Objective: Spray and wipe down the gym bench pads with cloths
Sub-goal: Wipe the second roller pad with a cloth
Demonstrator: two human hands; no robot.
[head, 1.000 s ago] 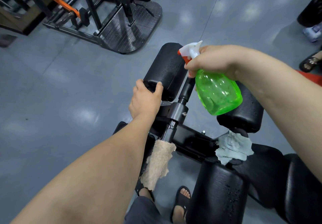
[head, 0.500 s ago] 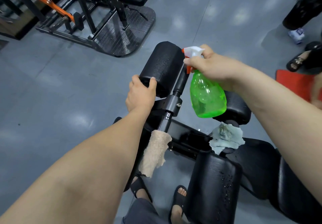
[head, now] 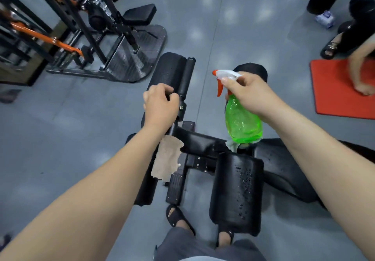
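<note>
My left hand point(head: 160, 104) grips the near end of a black roller pad point(head: 169, 68) on the bench. My right hand point(head: 250, 94) holds a green spray bottle point(head: 242, 122) by its neck, with the white and orange nozzle point(head: 223, 77) pointing left toward that pad. A tan cloth point(head: 166, 160) hangs from the bench frame below my left wrist. A pale green cloth point(head: 231, 145) peeks out under the bottle. The near black pad point(head: 237, 191) carries water droplets. Another roller pad point(head: 250, 69) shows behind my right hand.
A black and orange weight machine point(head: 97, 37) stands at the upper left. A red mat point(head: 336, 86) lies at the right, with another person's hand and sandalled foot point(head: 332, 46) on or near it. My own sandalled feet point(head: 178, 218) stand beside the bench on grey floor.
My right hand has drawn the bottle back to the right, away from the roller pad. My left hand has shifted its grip toward the pad's inner end. The view has tilted so more of the bench shows.
</note>
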